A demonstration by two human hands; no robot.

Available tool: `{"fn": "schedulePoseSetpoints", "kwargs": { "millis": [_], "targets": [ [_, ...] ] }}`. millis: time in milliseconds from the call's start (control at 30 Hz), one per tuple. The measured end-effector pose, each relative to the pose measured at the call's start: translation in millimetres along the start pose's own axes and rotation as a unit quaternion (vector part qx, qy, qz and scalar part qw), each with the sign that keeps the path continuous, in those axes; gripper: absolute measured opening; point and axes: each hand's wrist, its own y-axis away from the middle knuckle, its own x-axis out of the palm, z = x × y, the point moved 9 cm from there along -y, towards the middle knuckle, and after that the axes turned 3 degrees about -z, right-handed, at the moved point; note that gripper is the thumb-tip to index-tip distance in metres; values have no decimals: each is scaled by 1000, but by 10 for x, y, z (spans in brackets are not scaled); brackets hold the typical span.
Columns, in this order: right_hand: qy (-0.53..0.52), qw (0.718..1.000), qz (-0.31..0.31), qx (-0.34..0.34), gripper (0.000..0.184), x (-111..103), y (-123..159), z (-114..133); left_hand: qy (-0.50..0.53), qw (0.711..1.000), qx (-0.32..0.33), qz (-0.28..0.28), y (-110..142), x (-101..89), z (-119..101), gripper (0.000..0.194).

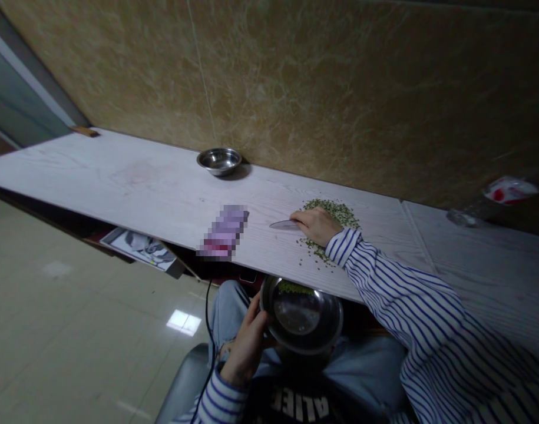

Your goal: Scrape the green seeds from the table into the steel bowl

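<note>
My right hand (317, 225) is closed around a knife (283, 224), its flat pale blade pointing left just over the table. Beneath and around that hand, small green and pale grains that look like mung beans (340, 213) lie scattered on the wood. My left hand (250, 335) grips the rim of a steel bowl (335, 330), tilted under the table's front edge above my lap. Some green beans (293, 287) sit inside the bowl at its far side. My right fingers partly hide the knife's handle end.
A smaller steel bowl (219, 160) stands on the white table (163, 171) by the wall. A blurred-out purple phone-like item (225, 231) lies near the front edge. A clear plastic bottle (494, 200) is at right. An open drawer (141, 247) juts out below; a black cable (208, 330) hangs down.
</note>
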Motion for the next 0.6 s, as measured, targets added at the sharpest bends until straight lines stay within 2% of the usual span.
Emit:
{"fn": "schedulePoseSetpoints", "kwargs": {
  "millis": [233, 600],
  "targets": [
    [-27, 998, 3, -53, 23, 0, 247, 167, -6, 1000, -6, 0, -33, -21, 52, 71],
    [-78, 989, -27, -118, 22, -102, 698, 333, -30, 999, -6, 10, -15, 29, 82, 72]
  ]
}}
